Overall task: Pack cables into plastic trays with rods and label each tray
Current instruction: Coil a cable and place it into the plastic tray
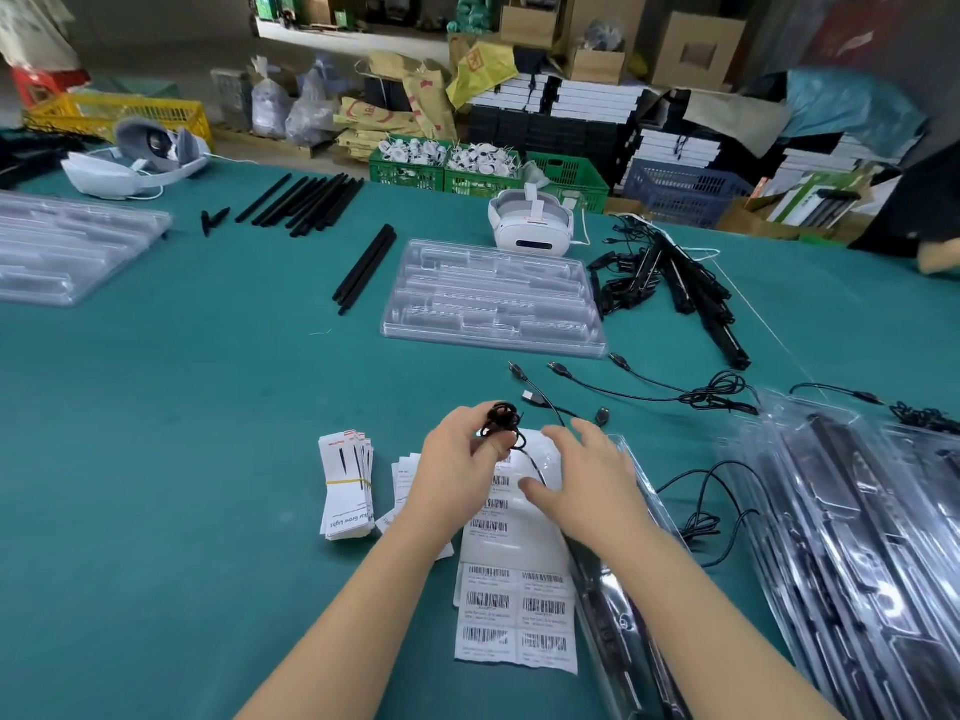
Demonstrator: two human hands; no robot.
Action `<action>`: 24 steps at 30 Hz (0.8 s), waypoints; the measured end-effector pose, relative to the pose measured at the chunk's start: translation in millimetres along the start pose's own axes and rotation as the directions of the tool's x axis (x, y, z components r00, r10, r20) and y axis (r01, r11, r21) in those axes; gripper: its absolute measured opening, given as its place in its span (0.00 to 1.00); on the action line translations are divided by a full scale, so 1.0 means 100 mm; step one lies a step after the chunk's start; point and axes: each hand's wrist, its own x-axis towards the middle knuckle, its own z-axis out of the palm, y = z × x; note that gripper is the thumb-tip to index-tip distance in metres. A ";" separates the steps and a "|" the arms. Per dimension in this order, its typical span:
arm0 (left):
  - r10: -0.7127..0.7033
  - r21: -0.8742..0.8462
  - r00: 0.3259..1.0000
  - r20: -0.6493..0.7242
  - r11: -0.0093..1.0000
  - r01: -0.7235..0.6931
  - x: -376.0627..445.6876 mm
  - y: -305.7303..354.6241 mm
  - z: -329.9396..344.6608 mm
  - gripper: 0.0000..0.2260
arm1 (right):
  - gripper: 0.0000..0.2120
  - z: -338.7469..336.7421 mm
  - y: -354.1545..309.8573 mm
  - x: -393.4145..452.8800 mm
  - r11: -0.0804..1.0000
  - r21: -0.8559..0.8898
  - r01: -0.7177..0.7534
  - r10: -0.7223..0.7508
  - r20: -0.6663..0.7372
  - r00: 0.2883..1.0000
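My left hand (457,470) pinches a small coil of black cable (500,419) above a sheet of barcode labels (514,605). The cable's loose end trails down past my right hand (582,480), which hovers over the label sheet with relaxed, spread fingers. A clear plastic tray (493,298) lies empty beyond my hands. A packed tray with black rods (618,605) lies under my right forearm. Loose black cables (691,394) lie to the right. Black rods (363,267) lie left of the empty tray.
A banded stack of printed cards (347,485) sits left of my left hand. Filled trays (852,537) pile up at the right. More rods (306,200), empty trays (67,246), two white headsets (530,220) and a bundle of black parts (691,288) lie farther out on the green table.
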 end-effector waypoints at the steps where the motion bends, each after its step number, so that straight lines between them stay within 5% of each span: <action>1: 0.014 0.018 1.000 0.004 1.000 -0.014 0.00 0.00 0.00 0.18 | 0.33 -0.02 -0.02 0.02 1.000 -0.007 -0.010 0.010 0.030 1.000; 4: 0.010 -0.001 1.000 0.015 1.000 -0.010 0.01 0.00 -0.02 0.16 | 0.28 -0.04 -0.02 0.04 0.999 0.039 0.031 -0.033 0.049 0.998; 6: -0.067 -0.181 0.997 0.022 0.981 0.070 0.01 0.01 -0.02 0.13 | 0.26 -0.05 0.00 0.02 0.997 0.068 0.044 -0.046 0.037 0.998; 12: -0.244 -0.609 0.963 0.115 0.748 0.262 -0.01 -0.04 0.01 0.08 | 0.22 -0.05 0.04 -0.04 0.990 0.132 0.043 -0.037 -0.048 0.998; 17: -0.275 -0.647 0.943 0.189 0.688 0.330 -0.04 -0.06 0.07 0.08 | 0.18 -0.05 0.04 -0.08 0.983 0.172 0.062 -0.046 -0.097 0.994; 24: -0.278 -0.495 0.944 0.177 0.804 0.330 -0.04 -0.06 0.05 0.07 | 0.20 0.04 0.06 -0.11 0.977 0.207 0.050 -0.025 -0.121 0.992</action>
